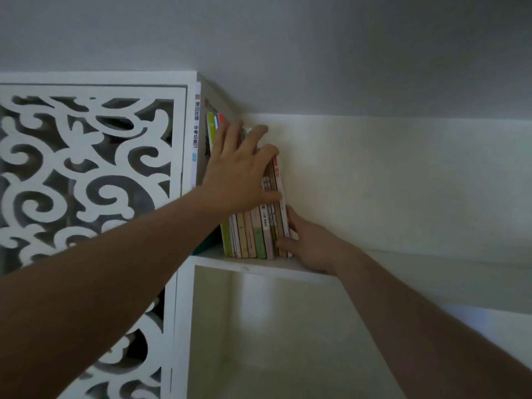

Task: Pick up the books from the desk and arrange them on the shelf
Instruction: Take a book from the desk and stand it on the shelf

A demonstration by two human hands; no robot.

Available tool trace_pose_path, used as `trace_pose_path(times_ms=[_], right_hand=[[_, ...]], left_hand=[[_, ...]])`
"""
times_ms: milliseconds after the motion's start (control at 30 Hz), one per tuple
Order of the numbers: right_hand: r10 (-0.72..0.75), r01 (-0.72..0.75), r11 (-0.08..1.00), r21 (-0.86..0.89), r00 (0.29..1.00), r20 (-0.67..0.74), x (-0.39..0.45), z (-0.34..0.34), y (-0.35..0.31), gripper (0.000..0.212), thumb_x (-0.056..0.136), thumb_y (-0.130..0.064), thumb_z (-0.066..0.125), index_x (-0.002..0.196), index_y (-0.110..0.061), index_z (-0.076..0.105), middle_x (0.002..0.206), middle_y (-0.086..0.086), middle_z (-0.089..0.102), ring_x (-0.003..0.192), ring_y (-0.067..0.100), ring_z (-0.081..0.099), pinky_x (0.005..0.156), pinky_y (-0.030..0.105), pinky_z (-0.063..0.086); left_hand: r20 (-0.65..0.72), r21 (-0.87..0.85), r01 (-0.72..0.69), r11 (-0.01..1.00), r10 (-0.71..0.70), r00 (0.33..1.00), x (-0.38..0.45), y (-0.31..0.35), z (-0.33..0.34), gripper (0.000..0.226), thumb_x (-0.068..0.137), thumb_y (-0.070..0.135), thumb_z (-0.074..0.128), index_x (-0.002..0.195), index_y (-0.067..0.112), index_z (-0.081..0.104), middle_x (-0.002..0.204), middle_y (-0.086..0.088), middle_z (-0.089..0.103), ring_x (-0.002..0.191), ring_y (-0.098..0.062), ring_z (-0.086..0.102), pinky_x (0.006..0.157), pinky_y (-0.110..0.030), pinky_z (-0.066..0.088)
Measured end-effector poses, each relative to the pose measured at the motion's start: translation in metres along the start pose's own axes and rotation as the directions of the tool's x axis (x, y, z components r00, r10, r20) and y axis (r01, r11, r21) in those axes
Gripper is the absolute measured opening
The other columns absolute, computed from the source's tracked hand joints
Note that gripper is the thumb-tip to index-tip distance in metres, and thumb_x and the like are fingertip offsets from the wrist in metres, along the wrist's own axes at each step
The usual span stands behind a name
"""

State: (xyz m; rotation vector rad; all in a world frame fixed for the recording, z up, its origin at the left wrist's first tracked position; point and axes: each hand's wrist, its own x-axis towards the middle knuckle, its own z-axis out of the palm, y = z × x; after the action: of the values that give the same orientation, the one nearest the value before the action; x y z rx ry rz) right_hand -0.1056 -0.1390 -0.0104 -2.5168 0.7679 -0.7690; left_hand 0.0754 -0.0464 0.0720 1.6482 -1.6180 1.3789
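Observation:
A row of several thin books [253, 234] stands upright on the white shelf board [259, 264], spines facing me in green, pink and tan. My left hand [239, 174] lies flat over the upper spines with fingers spread, pressing on them. My right hand [308, 243] holds the lower right end of the row, thumb on the front of the spines and fingers behind the last book. A taller white book [196, 133] stands at the left end against the cabinet side.
A white cabinet panel with carved scroll openwork [86, 174] fills the left. Below the shelf board is an open white compartment [259, 341]. A pale wall [403, 182] runs behind and to the right of the books.

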Motion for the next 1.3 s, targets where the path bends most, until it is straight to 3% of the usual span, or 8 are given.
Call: trace_pose_path(times_ms=[133,300,467,600,767,967,1133,1300], right_hand=[[0.030,-0.035,0.992,-0.121,0.999,-0.038,0.003,0.006,-0.005,0.072,0.108,-0.038,0.052,0.166,-0.036,0.010,0.157,0.001,0.050,0.132,0.025,0.055,0.106,0.031,0.043],[0.000,-0.245,0.813,-0.529,0.907,-0.421,-0.024,0.015,-0.028,0.037,0.103,-0.049,0.049,0.120,-0.021,0.067,0.106,0.007,0.070,0.091,0.029,0.065,0.073,0.032,0.044],[-0.521,0.322,0.847,-0.423,0.656,-0.546,-0.149,0.095,0.001,0.017,0.090,-0.003,0.069,0.106,-0.003,0.074,0.104,0.013,0.068,0.096,0.027,0.063,0.087,0.033,0.049],[-0.042,0.012,0.998,-0.069,0.890,-0.454,-0.277,0.219,0.070,0.008,0.093,-0.013,0.067,0.092,-0.013,0.076,0.094,-0.003,0.069,0.085,0.012,0.062,0.075,0.023,0.049],[0.555,-0.521,0.829,-0.206,0.812,0.182,-0.338,0.325,0.169,0.029,0.100,-0.021,0.059,0.126,-0.021,0.071,0.134,-0.002,0.059,0.124,0.017,0.055,0.108,0.032,0.046],[0.814,-0.793,0.578,-0.194,0.544,0.201,-0.356,0.385,0.264,0.064,0.089,-0.052,0.058,0.148,-0.031,0.044,0.146,0.005,0.050,0.125,0.029,0.057,0.104,0.049,0.053],[0.874,-0.852,0.175,0.494,0.365,0.319,-0.328,0.374,0.254,0.041,0.088,0.006,0.071,0.126,-0.012,0.065,0.101,0.007,0.070,0.083,0.014,0.067,0.055,0.018,0.053],[0.862,-0.721,-0.134,0.680,0.253,0.439,-0.323,0.384,0.259,0.043,0.088,0.010,0.069,0.128,-0.004,0.067,0.111,0.023,0.075,0.099,0.039,0.074,0.077,0.048,0.064]], left_hand=[[-0.012,-0.043,0.031,0.999,-0.031,0.999,-0.009,0.013,0.003,0.079,0.082,0.058,0.074,0.151,0.030,0.047,0.170,-0.012,0.024,0.156,-0.052,0.008,0.124,-0.067,-0.002],[-0.292,-0.338,-0.233,0.912,0.134,0.947,-0.070,0.055,-0.003,0.047,0.086,0.015,0.064,0.133,0.015,0.067,0.148,-0.016,0.055,0.142,-0.044,0.045,0.121,-0.055,0.031],[-0.295,-0.718,-0.353,0.599,0.197,0.935,-0.248,0.106,-0.007,0.020,0.083,0.005,0.068,0.099,0.004,0.080,0.116,-0.016,0.071,0.108,-0.032,0.067,0.097,-0.042,0.048],[0.131,-0.935,0.065,0.349,0.170,0.977,-0.412,0.147,0.050,0.011,0.087,0.015,0.072,0.088,0.025,0.078,0.103,0.011,0.070,0.096,-0.014,0.066,0.084,-0.038,0.053],[0.549,-0.807,0.353,0.474,0.381,0.744,-0.536,0.184,0.162,0.028,0.083,0.031,0.063,0.109,0.041,0.063,0.123,0.010,0.066,0.114,-0.014,0.064,0.091,-0.040,0.061],[0.868,-0.493,0.316,0.811,0.433,0.242,-0.544,0.227,0.234,0.095,0.095,0.062,0.060,0.166,0.038,0.003,0.175,-0.006,-0.003,0.160,-0.040,-0.002,0.127,-0.058,0.007],[0.895,-0.427,0.135,0.894,0.396,0.206,-0.554,0.245,0.247,0.111,0.083,0.076,0.065,0.162,0.044,-0.006,0.173,-0.011,-0.002,0.157,-0.049,0.000,0.121,-0.070,0.015],[0.910,-0.401,0.081,0.912,0.388,0.144,-0.551,0.255,0.254,0.114,0.085,0.068,0.070,0.164,0.039,-0.007,0.173,-0.022,0.001,0.152,-0.061,0.010,0.114,-0.077,0.023]])
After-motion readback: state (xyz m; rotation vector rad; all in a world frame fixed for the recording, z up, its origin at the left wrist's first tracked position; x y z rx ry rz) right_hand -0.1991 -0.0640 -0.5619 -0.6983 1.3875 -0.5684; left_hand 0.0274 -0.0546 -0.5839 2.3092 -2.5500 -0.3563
